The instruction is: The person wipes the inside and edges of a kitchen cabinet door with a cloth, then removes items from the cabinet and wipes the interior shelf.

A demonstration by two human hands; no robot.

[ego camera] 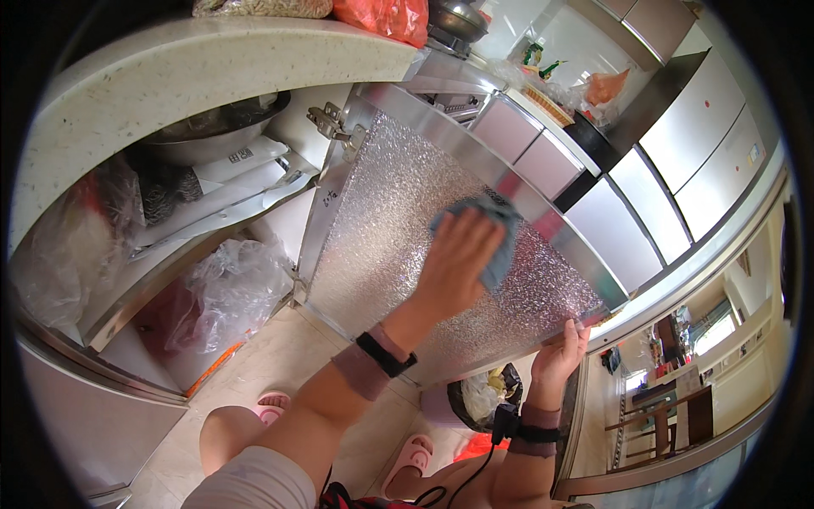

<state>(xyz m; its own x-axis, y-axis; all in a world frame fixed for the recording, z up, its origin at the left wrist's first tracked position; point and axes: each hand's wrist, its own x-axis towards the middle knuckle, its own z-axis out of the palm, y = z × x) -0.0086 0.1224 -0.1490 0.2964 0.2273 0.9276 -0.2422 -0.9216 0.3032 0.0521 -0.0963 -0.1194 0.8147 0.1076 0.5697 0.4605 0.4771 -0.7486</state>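
My left hand (455,264) presses a folded blue-grey cloth (499,248) against the textured silvery inner face of an open cabinet door (394,216). The fingers lie spread over the cloth. At the door's lower right corner, my right hand (563,356) holds the edge, with fingertips showing over it. Metal hinges (337,130) join the door to the cabinet at the left. Black straps circle both wrists, and a cable runs from the right one.
Left, the open cabinet holds a metal bowl (210,137) and clear plastic bags (222,292) under a speckled countertop (229,57). A lined waste bin (439,407) stands below the door, near my pink slippers (410,458). Behind are more cabinets and a refrigerator (693,146).
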